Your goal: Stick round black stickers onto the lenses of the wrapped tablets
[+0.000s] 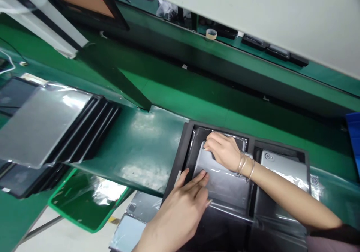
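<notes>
Running behind everything is a green floor (180,90), with a far bench (323,77) beyond it and a pale panel (253,12) filling the upper right. A near bench (135,147) with a glossy green top crosses the lower half. On its left side stands a stack of dark trays (47,124) topped by a grey, film-covered sheet; a green bin (70,219) sits below the bench edge. Toward the right is a black tray (180,156) with two compartments in view.

A grey tablet (225,184) lies in the left compartment, back upward, with clear film around it. A second tablet (284,169), its camera showing, lies in the right one. The right hand (222,150) bends over the first tablet's upper left part, fingers curled down at its edge; whether they clasp it cannot be told, as the palm side is hidden. The left hand (180,207) is just below, fingertips on the tablet near its left edge; whether it pinches anything cannot be told either. Smallest are a tape roll (211,34) on the far bench and thin bracelets (249,169) at the right wrist.
</notes>
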The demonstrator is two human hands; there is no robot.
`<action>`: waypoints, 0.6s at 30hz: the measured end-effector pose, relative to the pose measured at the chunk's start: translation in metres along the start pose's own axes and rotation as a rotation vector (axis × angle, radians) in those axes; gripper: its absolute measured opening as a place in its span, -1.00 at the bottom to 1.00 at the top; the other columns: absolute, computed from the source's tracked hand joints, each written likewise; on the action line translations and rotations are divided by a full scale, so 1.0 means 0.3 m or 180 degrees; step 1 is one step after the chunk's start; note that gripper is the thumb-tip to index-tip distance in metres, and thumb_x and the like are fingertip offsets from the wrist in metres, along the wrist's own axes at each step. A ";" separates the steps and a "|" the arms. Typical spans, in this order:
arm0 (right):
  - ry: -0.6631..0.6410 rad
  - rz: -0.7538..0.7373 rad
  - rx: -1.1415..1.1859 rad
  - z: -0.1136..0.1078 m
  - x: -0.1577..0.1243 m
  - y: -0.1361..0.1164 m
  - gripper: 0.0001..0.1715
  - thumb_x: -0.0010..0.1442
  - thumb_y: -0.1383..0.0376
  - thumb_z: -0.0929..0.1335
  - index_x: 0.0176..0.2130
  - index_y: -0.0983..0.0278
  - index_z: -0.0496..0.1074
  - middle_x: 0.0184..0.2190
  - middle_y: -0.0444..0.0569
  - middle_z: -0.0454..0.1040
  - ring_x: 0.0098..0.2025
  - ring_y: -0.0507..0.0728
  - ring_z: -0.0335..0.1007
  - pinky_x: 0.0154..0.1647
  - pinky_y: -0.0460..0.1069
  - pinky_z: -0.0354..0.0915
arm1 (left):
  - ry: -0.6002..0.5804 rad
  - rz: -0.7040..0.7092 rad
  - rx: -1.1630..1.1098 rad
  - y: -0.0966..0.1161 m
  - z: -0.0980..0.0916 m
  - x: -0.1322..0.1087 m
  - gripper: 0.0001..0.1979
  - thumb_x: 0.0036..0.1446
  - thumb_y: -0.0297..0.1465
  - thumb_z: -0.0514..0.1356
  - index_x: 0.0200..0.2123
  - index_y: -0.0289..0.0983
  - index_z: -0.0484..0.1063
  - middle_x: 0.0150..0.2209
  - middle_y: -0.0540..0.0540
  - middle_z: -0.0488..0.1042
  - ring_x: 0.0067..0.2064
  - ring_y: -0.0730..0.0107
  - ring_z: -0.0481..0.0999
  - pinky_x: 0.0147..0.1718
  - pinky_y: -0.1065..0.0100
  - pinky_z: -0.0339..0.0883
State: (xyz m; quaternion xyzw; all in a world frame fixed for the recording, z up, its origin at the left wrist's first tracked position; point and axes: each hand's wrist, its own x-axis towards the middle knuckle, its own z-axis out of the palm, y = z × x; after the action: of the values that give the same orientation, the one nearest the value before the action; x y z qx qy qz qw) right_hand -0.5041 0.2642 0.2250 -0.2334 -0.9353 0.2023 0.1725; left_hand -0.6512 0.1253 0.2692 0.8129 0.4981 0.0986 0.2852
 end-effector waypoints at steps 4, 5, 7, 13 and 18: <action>0.0165 0.0053 0.0285 0.008 -0.007 0.016 -0.79 0.29 0.41 0.18 -0.36 0.29 0.31 -0.38 -0.08 0.37 -0.36 0.00 0.28 -0.36 -0.12 0.19 | -0.0040 -0.0046 -0.0039 0.001 -0.004 -0.002 -0.77 0.25 -0.48 -0.03 -0.16 -0.33 0.40 0.04 -0.25 0.46 0.12 0.19 0.39 0.08 -0.07 0.26; 0.0140 -0.0010 0.0119 0.010 -0.008 0.017 -0.79 0.28 0.41 0.18 -0.37 0.28 0.31 -0.39 -0.08 0.37 -0.37 0.00 0.28 -0.40 -0.11 0.17 | -0.0030 -0.0055 -0.0020 0.001 -0.005 -0.003 -0.77 0.24 -0.49 -0.02 -0.14 -0.32 0.40 0.03 -0.24 0.47 0.12 0.20 0.39 0.08 -0.06 0.26; 0.0009 -0.0166 -0.0312 0.015 -0.007 0.017 -0.79 0.27 0.41 0.20 -0.39 0.27 0.33 -0.40 -0.09 0.39 -0.39 0.02 0.27 -0.48 -0.09 0.10 | -0.0032 -0.0011 0.0079 0.000 -0.008 -0.002 -0.76 0.22 -0.51 -0.02 -0.11 -0.32 0.38 0.03 -0.24 0.47 0.12 0.19 0.39 0.07 -0.05 0.28; -0.0309 0.0199 -0.0227 0.011 0.005 0.013 -0.86 0.28 0.40 0.21 -0.28 0.28 0.33 -0.27 -0.10 0.42 -0.28 -0.01 0.35 -0.47 -0.11 0.11 | 0.0146 0.0403 0.0625 -0.027 -0.005 0.006 -0.81 0.22 -0.45 0.00 -0.18 -0.28 0.39 0.00 -0.23 0.49 0.03 0.22 0.47 0.00 0.11 0.38; -0.0636 0.0298 -0.0281 -0.007 0.044 0.010 -0.92 0.25 0.36 0.24 -0.28 0.22 0.32 -0.14 -0.14 0.40 -0.23 0.03 0.36 -0.57 -0.10 0.04 | 0.0735 0.0928 0.0768 -0.128 0.055 0.010 -0.67 0.18 -0.27 0.07 0.01 -0.19 0.30 -0.03 -0.12 0.52 -0.07 0.27 0.55 -0.17 0.35 0.50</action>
State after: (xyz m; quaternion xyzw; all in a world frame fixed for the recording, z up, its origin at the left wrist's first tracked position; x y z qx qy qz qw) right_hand -0.5132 0.2738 0.2284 -0.2629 -0.9439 0.1910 0.0582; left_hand -0.6715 0.1351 0.2338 0.8879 0.4129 0.1709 0.1097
